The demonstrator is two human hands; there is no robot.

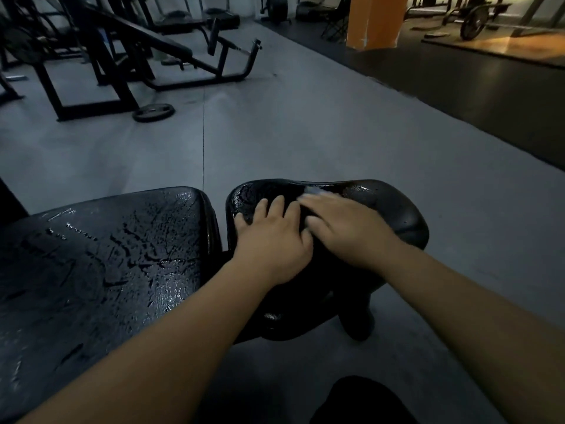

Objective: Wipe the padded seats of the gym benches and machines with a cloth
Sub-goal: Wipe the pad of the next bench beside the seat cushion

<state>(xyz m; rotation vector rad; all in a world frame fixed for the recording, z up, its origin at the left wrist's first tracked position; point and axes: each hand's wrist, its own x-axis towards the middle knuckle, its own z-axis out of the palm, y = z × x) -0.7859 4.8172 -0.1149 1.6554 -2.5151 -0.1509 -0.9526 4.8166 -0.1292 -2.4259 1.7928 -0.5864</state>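
A black padded seat (397, 215) with a curved top stands in front of me. My left hand (272, 237) rests flat on its left half with fingers spread. My right hand (345, 228) presses down on the seat's middle, blurred. A pale cloth (316, 190) shows only as a small patch past its fingertips; the rest lies hidden under the hand. To the left is a larger black pad (107, 258) with cracked, worn vinyl, a narrow gap away from the seat.
Grey floor (305, 123) stretches ahead. Black machine frames (122, 56) stand at the far left, with a weight plate (153, 112) lying on the floor beside them. An orange pillar (374, 19) rises at the back right. A dark mat borders the right.
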